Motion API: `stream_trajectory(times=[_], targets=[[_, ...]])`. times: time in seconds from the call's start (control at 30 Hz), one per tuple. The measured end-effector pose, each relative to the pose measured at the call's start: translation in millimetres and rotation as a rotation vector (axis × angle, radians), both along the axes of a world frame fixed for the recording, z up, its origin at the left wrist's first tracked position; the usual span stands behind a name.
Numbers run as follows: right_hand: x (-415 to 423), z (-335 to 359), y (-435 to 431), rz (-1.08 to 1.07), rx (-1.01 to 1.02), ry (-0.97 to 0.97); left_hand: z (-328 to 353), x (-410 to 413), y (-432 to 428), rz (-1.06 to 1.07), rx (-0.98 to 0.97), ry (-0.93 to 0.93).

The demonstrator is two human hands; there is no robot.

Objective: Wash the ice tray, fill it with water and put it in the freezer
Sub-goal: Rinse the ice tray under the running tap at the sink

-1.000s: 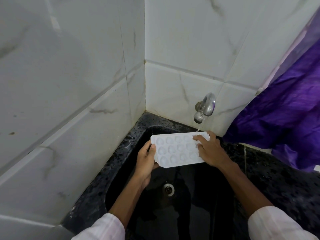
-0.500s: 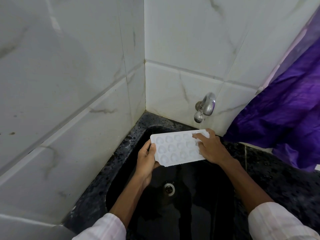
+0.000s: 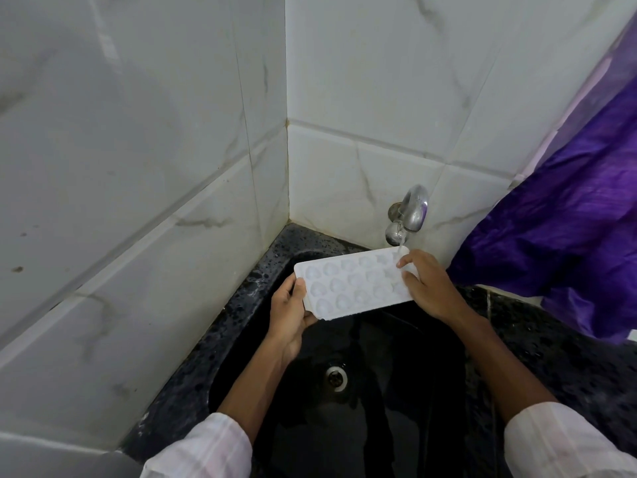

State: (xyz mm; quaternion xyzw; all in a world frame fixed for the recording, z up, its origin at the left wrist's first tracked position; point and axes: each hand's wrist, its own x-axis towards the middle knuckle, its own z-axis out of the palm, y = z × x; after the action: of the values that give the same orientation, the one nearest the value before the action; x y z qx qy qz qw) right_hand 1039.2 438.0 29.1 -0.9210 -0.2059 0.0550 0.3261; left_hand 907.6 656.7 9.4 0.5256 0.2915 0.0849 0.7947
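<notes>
Washing step: my left hand (image 3: 287, 315) grip clamps the ice tray (image 3: 355, 283) at 9 o'clock, right hand (image 3: 425, 288) clamps 3 o'clock under the tap (image 3: 410, 215); I'd tilt it so the stream sweeps every cell.

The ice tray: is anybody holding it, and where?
Yes. The left hand grips the ice tray by its left end; the right hand holds its right end.
</notes>
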Motion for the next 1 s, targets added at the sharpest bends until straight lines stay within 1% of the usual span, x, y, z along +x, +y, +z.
stream_trajectory(times=[0.23,0.43,0.6,0.73,0.93,1.0], targets=[[3.3,-2.5,-2.3,0.091,-0.136,-0.007,5.5,6.1,-0.1,-0.015,-0.017,-0.010],[-0.7,-0.3,-1.7,0.094,-0.210,-0.006,7.1,7.1,-1.1,-0.011,-0.017,-0.021],[-1.0,-0.4,-0.6,0.091,-0.188,0.060,8.8,5.6,-3.2,-0.011,-0.011,-0.024],[-3.7,-0.4,-3.5,0.084,-0.204,0.030,9.5,0.5,-5.9,-0.013,-0.001,-0.027],[-7.5,0.8,0.2,0.132,-0.201,-0.031,11.7,0.1,0.7,0.009,0.001,-0.038],[-6.7,-0.6,1.1,0.126,-0.188,-0.017,12.8,0.5,0.9,0.007,0.005,-0.040]])
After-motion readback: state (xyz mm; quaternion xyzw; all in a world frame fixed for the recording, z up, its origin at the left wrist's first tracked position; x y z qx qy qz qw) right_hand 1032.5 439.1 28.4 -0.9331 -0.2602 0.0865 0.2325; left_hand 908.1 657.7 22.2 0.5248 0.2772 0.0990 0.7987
